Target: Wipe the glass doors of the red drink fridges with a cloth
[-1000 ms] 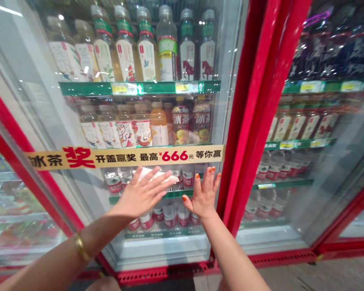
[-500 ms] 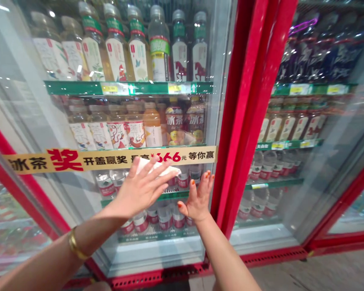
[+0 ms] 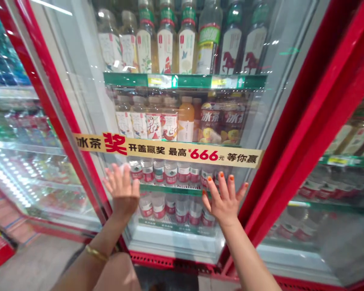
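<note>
My left hand [image 3: 121, 185] is at the lower left of the glass door [image 3: 182, 244], its fingers stretched out. Under them it holds a white wipe [image 3: 126, 166] against the glass; only a small blurred edge of it shows, and whether it is paper or cloth I cannot tell. My right hand [image 3: 226, 197], with orange nails, is spread open at the lower right of the same door. It seems to rest on the glass and holds nothing. Just above both hands a yellow printed strip [image 3: 166, 151] runs across the door.
Behind the glass, drink bottles [image 3: 186, 119] stand on green-edged shelves [image 3: 185, 80]. A red door frame [image 3: 294, 133] rises close to my right hand. Another lit cooler [image 3: 45, 149] is on the left. A red box [image 3: 0, 246] lies on the floor at lower left.
My left hand has moved left along the glass with the white wipe, away from my right hand. The right hand's fingers are spread wider. The view has turned left.
</note>
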{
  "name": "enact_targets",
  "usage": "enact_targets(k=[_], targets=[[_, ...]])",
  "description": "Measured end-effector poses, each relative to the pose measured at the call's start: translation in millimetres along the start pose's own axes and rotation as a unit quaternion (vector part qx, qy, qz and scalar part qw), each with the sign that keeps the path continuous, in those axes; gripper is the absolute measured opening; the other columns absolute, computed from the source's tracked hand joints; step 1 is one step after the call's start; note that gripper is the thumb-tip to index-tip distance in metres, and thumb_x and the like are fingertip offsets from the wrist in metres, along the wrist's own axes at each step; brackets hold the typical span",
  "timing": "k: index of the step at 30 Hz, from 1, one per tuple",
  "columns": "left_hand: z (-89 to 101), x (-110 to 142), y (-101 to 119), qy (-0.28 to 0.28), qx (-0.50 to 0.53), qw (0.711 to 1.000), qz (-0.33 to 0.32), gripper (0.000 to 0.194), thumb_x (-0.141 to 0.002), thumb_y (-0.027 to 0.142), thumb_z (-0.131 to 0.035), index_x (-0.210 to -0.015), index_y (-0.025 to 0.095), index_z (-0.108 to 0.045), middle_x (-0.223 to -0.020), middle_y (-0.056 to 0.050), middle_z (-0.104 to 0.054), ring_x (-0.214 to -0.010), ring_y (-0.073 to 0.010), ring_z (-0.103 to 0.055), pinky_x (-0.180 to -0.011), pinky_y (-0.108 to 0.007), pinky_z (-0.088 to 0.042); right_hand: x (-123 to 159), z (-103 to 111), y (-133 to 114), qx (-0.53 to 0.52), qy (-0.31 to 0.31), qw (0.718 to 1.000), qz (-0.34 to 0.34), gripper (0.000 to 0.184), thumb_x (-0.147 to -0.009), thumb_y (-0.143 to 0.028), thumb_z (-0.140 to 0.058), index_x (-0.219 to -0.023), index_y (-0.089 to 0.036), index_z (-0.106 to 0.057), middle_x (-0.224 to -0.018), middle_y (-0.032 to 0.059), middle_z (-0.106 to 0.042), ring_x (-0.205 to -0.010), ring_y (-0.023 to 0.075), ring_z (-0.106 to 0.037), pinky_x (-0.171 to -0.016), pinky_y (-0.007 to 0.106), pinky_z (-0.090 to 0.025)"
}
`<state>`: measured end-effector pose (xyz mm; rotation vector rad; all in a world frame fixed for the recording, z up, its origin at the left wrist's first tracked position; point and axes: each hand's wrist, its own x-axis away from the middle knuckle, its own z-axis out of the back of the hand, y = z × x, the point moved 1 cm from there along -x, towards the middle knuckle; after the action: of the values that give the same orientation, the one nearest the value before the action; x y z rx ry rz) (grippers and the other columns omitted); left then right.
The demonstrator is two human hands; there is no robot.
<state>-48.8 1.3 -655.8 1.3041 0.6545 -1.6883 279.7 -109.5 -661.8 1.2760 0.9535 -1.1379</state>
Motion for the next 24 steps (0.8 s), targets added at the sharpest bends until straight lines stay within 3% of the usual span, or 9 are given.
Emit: enact_targets(k=[3,7,9,12,14,16,18,21,24], targets=[[-0.1,-22.1,10.5,0.021,0.035,0.992,0.122,0.078,-0.111,0.039,-0.041,-0.179,0.022,-0.006,-0.187,-0.011,0.004,-0.173,-0.0382,0.012,-0.139,-0.072,0.002,-3.9,2.7,-1.0,-0.003,0.001,1.0,0.003,0.091,-0.095,-0.037,-0.071,-0.176,-0.031,-0.031,-0.186,0.0088,-0.026,-0.171,0.0371,-0.027,-0.138,0.069,-0.019],[-13.6,28.3,59.8,-0.076,0.058,0.991,-0.092,0.075,-0.108,0.045,-0.054,-0.176,0.041,-0.023,-0.185,0.001,-0.022,-0.175,-0.0343,0.002,-0.14,-0.069,0.0,-16.7,11.5,-5.1,-0.006,-0.008,1.0,-0.021,0.091,-0.099,-0.042,-0.067,-0.178,-0.029,-0.024,-0.188,0.0099,-0.013,-0.173,0.0423,-0.014,-0.135,0.078,-0.016],[-15.6,65.4,50.9,-0.098,0.055,0.986,-0.123,0.072,-0.108,0.041,-0.056,-0.174,0.046,-0.028,-0.182,0.003,-0.031,-0.175,-0.0303,-0.002,-0.142,-0.066,-0.001,-20.8,13.8,-8.3,-0.007,-0.014,1.0,-0.012,0.091,-0.099,-0.045,-0.067,-0.178,-0.03,-0.024,-0.188,0.0099,-0.013,-0.174,0.0432,-0.011,-0.134,0.081,-0.013],[-8.4,71.5,3.0,-0.048,0.046,0.997,0.039,0.077,-0.11,0.036,-0.051,-0.178,0.035,-0.016,-0.186,-0.007,-0.012,-0.174,-0.0348,0.002,-0.14,-0.068,-0.007,-20.2,10.5,-11.2,-0.004,-0.028,0.999,0.026,0.091,-0.099,-0.046,-0.067,-0.178,-0.031,-0.025,-0.188,0.0075,-0.016,-0.174,0.0408,-0.012,-0.136,0.077,-0.009],[-2.3,40.2,-17.0,-0.006,0.04,0.988,0.148,0.079,-0.112,0.037,-0.043,-0.179,0.025,-0.003,-0.186,-0.014,0.007,-0.172,-0.0393,0.011,-0.138,-0.073,-0.006,-17.3,5.8,-11.5,0.006,-0.039,0.998,0.05,0.087,-0.1,-0.047,-0.065,-0.177,-0.031,-0.028,-0.187,0.0058,-0.017,-0.174,0.0375,-0.016,-0.138,0.073,-0.005],[-2.0,6.6,-8.7,0.017,0.033,0.985,0.171,0.079,-0.113,0.04,-0.037,-0.179,0.022,0.003,-0.185,-0.013,0.015,-0.171,-0.0388,0.02,-0.138,-0.074,0.0,-14.5,2.0,-11.2,0.015,-0.044,0.997,0.064,0.082,-0.101,-0.047,-0.063,-0.176,-0.032,-0.032,-0.187,0.0047,-0.02,-0.173,0.0346,-0.02,-0.139,0.069,-0.002],[-8.8,-1.8,21.4,0.007,0.044,0.991,0.122,0.08,-0.111,0.044,-0.043,-0.179,0.025,-0.004,-0.187,-0.01,0.002,-0.172,-0.0381,0.016,-0.138,-0.075,0.002,-13.1,0.5,-10.8,0.015,-0.042,0.997,0.066,0.081,-0.101,-0.047,-0.063,-0.175,-0.032,-0.035,-0.186,0.0048,-0.022,-0.172,0.0345,-0.023,-0.139,0.068,-0.001],[-21.0,45.9,62.9,-0.051,0.062,0.995,-0.056,0.075,-0.109,0.048,-0.053,-0.177,0.038,-0.022,-0.185,0.001,-0.025,-0.175,-0.0325,0.004,-0.141,-0.068,-0.001,-13.3,1.5,-10.7,0.014,-0.041,0.997,0.064,0.082,-0.1,-0.046,-0.065,-0.174,-0.031,-0.036,-0.186,0.0053,-0.024,-0.171,0.0359,-0.026,-0.139,0.069,-0.003],[-22.6,96.1,53.6,-0.071,0.057,0.994,-0.065,0.075,-0.109,0.043,-0.056,-0.176,0.042,-0.023,-0.183,0.003,-0.028,-0.175,-0.0274,-0.001,-0.143,-0.062,-0.005,-13.6,2.2,-10.7,0.016,-0.044,0.997,0.066,0.082,-0.101,-0.047,-0.064,-0.175,-0.03,-0.034,-0.186,0.0048,-0.022,-0.172,0.0344,-0.024,-0.14,0.066,-0.001]])
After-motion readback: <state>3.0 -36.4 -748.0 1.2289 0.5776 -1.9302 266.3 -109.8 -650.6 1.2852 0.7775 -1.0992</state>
